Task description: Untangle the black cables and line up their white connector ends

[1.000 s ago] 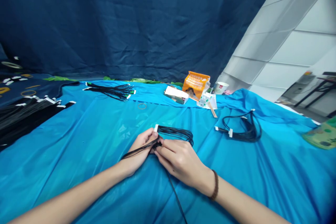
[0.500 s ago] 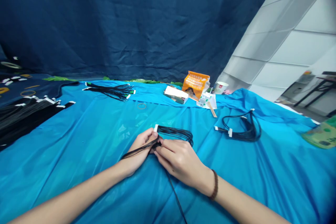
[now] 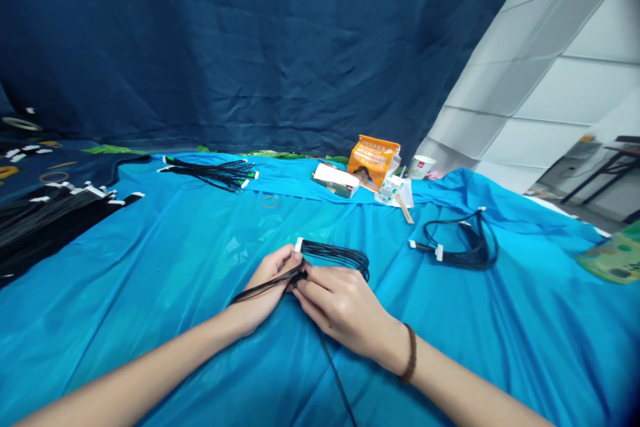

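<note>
A black wire harness with a white connector at its end is held between my hands over the blue sheet. My left hand is closed on it, thumb just below the connector, with a few strands lying across the palm and wrist. Pinched fingers of my right hand grip the wires right beside the left fingertips. From there the wires loop out to the right behind my right hand. A single black strand hangs down toward the front edge. The exact grip point is hidden by my fingers.
On the right lies a coiled harness. Another bundle rests at the back left, near a rubber band. Many harnesses are piled at far left. Behind stand an orange bag, a small box and a paper cup.
Almost nothing differs. The harness has shifted very slightly to the right, and both hands keep their hold.
</note>
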Motion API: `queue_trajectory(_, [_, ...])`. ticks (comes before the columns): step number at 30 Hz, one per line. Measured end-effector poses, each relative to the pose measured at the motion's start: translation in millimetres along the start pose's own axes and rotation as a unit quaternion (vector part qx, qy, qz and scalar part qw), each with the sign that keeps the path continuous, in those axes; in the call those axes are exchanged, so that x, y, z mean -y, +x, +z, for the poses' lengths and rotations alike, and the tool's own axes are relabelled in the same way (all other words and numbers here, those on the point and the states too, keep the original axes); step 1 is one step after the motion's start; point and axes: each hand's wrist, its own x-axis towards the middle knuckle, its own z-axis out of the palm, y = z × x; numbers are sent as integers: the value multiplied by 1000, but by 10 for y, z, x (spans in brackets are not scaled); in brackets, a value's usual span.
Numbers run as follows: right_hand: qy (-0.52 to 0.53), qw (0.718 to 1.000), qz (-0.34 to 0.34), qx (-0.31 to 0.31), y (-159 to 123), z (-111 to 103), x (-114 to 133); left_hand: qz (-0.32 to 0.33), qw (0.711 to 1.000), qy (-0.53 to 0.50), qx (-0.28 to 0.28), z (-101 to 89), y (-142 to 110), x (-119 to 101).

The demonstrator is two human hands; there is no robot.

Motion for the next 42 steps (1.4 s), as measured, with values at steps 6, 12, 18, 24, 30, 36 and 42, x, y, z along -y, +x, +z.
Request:
queue_trajectory(6, [-19, 999, -43, 7, 7, 17, 44, 2, 1000, 5, 11, 14, -21, -51])
queue_trajectory(12, [-17, 998, -68, 11, -8, 20, 85, 0, 1000, 4, 27, 24, -32, -95])
queue_trajectory(18, [-20, 998, -57, 1, -6, -1, 60, -27, 998, -58, 9, 14, -24, -66])
queue_trajectory(24, [-31, 999, -29, -21, 1, -18, 26, -71, 987, -145, -10, 20, -41, -69])
queue_trajectory(30, [-17, 998, 12, -52, 17, -47, -19, -72, 965, -252, -23, -11, -32, -32])
queue_trajectory(36, [91, 976, 103, -167, 22, -71, -48, -80, 948, -307, -10, -51, 10, 2])
queue_trajectory(42, [112, 942, 137, -285, 58, -158, -58, -101, 945, -310, -32, -42, 27, -25])
